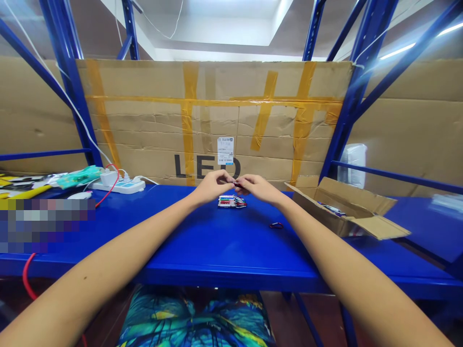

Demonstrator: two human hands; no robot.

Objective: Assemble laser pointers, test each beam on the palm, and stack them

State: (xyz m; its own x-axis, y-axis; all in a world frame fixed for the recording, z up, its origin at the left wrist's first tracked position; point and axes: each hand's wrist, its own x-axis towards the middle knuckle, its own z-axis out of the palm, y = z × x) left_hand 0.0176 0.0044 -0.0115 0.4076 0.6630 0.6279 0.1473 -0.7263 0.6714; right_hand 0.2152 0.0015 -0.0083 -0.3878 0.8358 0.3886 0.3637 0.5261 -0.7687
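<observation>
My left hand [214, 186] and my right hand [256, 187] meet above the blue table [217, 246], fingers pinched round one small dark object [236, 184] between them. It is too small to name. Just below them lies a row of several slim coloured pieces [227, 201] with metallic ends at the right, side by side. A single dark red carabiner-like clip [276, 225] rests on the table under my right forearm, apart from the row.
An open cardboard box [325, 217] with some slim items inside stands at the right. At the left are a white power strip [125, 185], a red cable [108, 193] and plastic packages [77, 177]. A large cardboard panel [152, 130] rises behind.
</observation>
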